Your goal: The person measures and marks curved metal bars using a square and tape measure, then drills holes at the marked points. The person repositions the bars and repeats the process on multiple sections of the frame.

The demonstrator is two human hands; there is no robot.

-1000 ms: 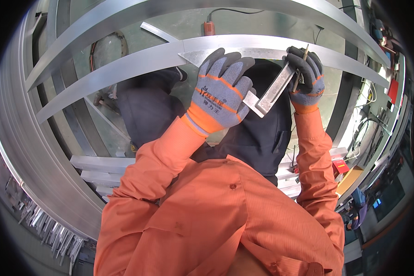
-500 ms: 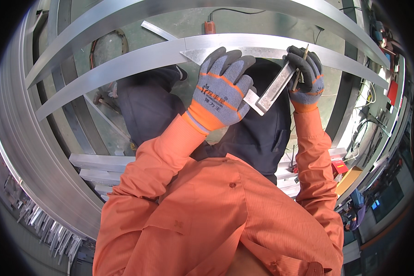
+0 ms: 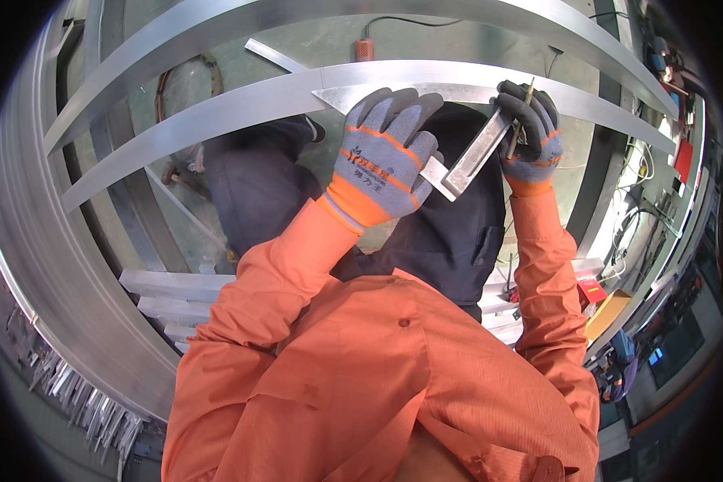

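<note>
Two hands (image 3: 384, 157) (image 3: 542, 140), one square (image 3: 474, 157), slightly leftward

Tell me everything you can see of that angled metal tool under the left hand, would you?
The angled metal tool is silvery and looks scuffed. Its flat blade tapers to a point at the left and lies along the pale metal bar. A thicker arm with a long recess slants down leftward, meeting a flat piece at its lower end. The left hand holds it, hiding the middle. The right hand is by the arm's upper end; whether they touch is unclear.
</note>
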